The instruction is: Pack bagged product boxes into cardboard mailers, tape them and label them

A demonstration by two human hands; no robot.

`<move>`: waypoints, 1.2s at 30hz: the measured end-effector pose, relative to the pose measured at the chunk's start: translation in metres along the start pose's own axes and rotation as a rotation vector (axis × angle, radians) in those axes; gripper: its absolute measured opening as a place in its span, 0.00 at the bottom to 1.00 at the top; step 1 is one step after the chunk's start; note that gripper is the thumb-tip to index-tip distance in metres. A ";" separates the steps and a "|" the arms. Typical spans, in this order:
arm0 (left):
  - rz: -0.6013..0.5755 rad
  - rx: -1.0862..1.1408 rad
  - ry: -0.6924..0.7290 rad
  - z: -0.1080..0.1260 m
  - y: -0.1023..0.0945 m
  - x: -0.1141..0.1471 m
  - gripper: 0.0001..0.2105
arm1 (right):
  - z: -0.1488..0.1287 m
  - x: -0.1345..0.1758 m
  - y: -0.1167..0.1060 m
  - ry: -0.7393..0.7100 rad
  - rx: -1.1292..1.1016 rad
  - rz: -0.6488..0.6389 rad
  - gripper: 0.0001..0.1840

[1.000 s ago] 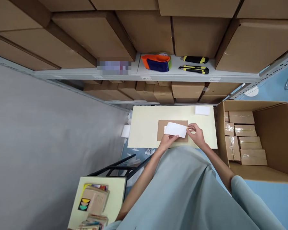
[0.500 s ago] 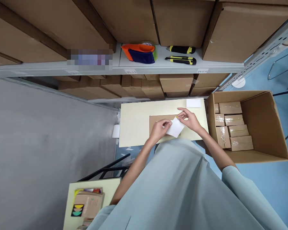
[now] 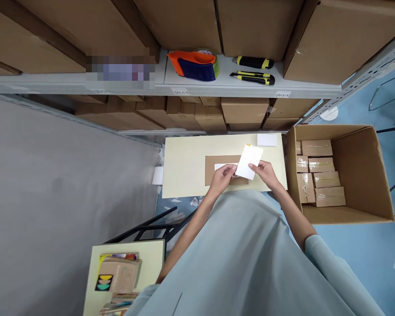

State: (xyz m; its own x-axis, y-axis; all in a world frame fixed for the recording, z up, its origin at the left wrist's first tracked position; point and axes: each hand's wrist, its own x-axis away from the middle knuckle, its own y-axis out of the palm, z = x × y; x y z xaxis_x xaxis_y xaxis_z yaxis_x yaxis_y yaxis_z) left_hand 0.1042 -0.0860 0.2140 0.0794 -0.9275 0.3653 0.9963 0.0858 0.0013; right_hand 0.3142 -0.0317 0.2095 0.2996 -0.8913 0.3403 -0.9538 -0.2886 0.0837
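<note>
While the right grip (image 3: 265,173) pinches the white card (image 3: 249,156) between thumb and fingers, with the brown cardboard (image 3: 224,159) beneath the left grip (image 3: 221,176), whose fingertips near the card may or may not hold it, light pressure should avoid creases.

Head view of two hands over a cream desk (image 3: 184,169). The right hand (image 3: 266,172) holds a white card (image 3: 249,159), yellow-marked at its top edge; the left hand (image 3: 221,178) pinches its left edge. Below lies brown cardboard (image 3: 210,175). Right: an open carton (image 3: 365,169) containing smaller boxes (image 3: 327,179). Above: two cutters (image 3: 255,62) on a shelf (image 3: 230,91).
</note>
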 end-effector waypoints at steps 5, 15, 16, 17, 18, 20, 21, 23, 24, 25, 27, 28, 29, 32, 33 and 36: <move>-0.079 0.043 -0.022 0.007 -0.009 0.016 0.21 | -0.012 -0.002 -0.003 -0.016 -0.018 0.013 0.30; -0.078 -0.047 0.065 0.015 -0.007 0.013 0.13 | -0.019 -0.001 -0.011 -0.032 0.024 0.001 0.31; -0.084 -0.054 0.062 0.016 -0.007 0.012 0.13 | -0.018 -0.001 -0.012 -0.032 0.022 0.002 0.31; -0.092 -0.060 0.059 0.016 -0.006 0.012 0.13 | -0.018 -0.001 -0.012 -0.029 0.019 0.000 0.31; -0.101 -0.065 0.057 0.017 -0.006 0.012 0.13 | -0.017 -0.001 -0.012 -0.025 0.016 -0.003 0.31; -0.117 -0.069 0.054 0.018 -0.005 0.012 0.12 | -0.016 0.000 -0.012 -0.016 0.006 -0.006 0.31; -0.122 -0.069 0.055 0.019 -0.004 0.013 0.12 | -0.015 0.000 -0.012 -0.012 0.002 -0.006 0.31; -0.122 -0.073 0.056 0.020 -0.003 0.012 0.12 | -0.014 0.000 -0.013 -0.006 -0.004 -0.006 0.32; -0.118 -0.081 0.056 0.020 -0.003 0.012 0.12 | -0.014 0.000 -0.013 -0.003 -0.006 -0.004 0.32; -0.115 -0.092 0.055 0.020 -0.002 0.012 0.12 | -0.014 0.000 -0.014 0.000 -0.007 -0.002 0.32; -0.113 -0.115 0.057 0.020 -0.001 0.011 0.12 | -0.014 0.000 -0.015 0.007 -0.006 0.000 0.32; -0.115 -0.125 0.061 0.020 -0.001 0.010 0.12 | -0.014 -0.001 -0.015 0.010 -0.005 -0.001 0.32; -0.118 -0.133 0.069 0.021 -0.001 0.010 0.12 | -0.014 -0.001 -0.015 0.014 -0.006 -0.003 0.31; -0.134 -0.156 0.104 0.025 0.000 0.010 0.11 | -0.009 -0.005 -0.013 0.042 -0.010 -0.026 0.31; -0.138 -0.166 0.117 0.027 0.000 0.010 0.11 | -0.006 -0.007 -0.011 0.058 0.000 -0.027 0.32; -0.124 -0.197 0.153 0.032 0.000 0.011 0.10 | 0.001 -0.009 -0.003 0.055 0.137 0.079 0.35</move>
State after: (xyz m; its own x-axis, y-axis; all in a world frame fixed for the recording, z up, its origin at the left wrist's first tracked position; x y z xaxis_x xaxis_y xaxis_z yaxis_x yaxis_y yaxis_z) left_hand 0.1040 -0.0849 0.2477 -0.0542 -0.9719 0.2291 0.9847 -0.0900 -0.1490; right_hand 0.3147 -0.0227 0.2051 0.2184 -0.8936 0.3922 -0.9610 -0.2668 -0.0727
